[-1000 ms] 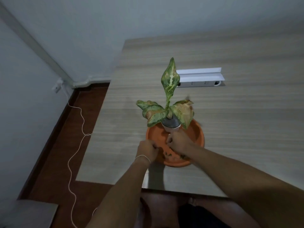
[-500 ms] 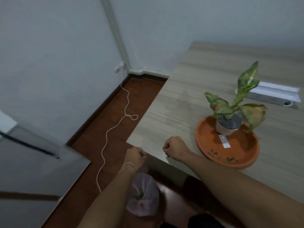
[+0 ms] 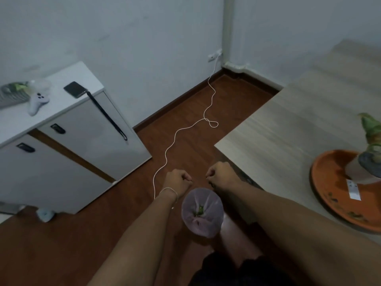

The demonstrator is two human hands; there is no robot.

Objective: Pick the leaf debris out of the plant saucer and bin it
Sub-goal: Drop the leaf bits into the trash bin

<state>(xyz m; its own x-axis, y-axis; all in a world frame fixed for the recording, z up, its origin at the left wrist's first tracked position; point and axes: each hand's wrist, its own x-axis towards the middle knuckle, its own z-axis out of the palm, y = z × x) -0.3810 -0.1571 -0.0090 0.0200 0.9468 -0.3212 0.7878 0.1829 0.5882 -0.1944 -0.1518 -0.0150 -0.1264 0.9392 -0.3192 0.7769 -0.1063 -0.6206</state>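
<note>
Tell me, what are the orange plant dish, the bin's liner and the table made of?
The orange saucer looks like matte plastic or maybe terracotta; its smooth, even rim fits either. The bin liner seems to be thin, see-through pinkish plastic film, since it creases into folds toward the middle. The table looks like pale wood-grain laminate, flat with straight printed streaks, though real wood cannot be ruled out.

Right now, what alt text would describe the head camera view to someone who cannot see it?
Two closed hands, left and right, hover over a small lined bin on a wooden floor, green scraps inside. At right, an orange saucer with a potted plant sits on a table.
</note>
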